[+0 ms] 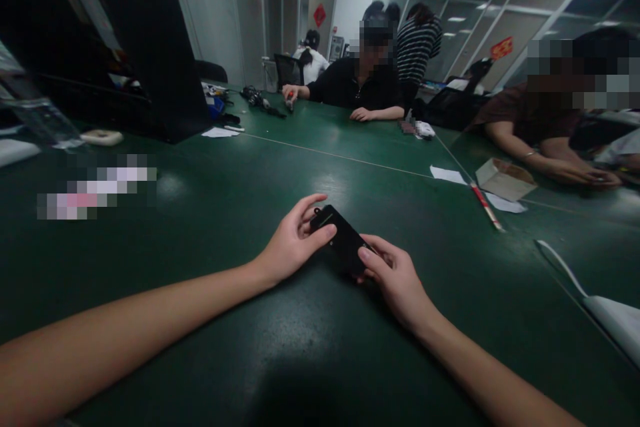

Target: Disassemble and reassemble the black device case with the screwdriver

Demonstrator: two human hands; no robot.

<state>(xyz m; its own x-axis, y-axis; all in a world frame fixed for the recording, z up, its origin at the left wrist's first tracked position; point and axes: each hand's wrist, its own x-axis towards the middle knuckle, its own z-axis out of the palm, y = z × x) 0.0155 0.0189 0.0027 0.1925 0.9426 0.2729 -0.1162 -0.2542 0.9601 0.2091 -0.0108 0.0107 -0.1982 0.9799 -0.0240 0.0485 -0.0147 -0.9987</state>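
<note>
A flat black rectangular device (345,240) with a small loop at its far left corner is held slantwise just over the green table (200,347). My left hand (299,233) grips its left end, thumb on the upper face and index finger stretched out past the far edge. At the right end, my right hand (393,270) pinches it, thumb on top and the other fingers curled beneath. Its underside is hidden, and its exact kind cannot be made out.
A large black panel (150,40) stands at the left. Beyond the black device sits a person in black (355,87); another person (530,120) is at the right. An open cardboard box (505,180), a red-and-white stick (485,207) and paper (447,175) lie to the right.
</note>
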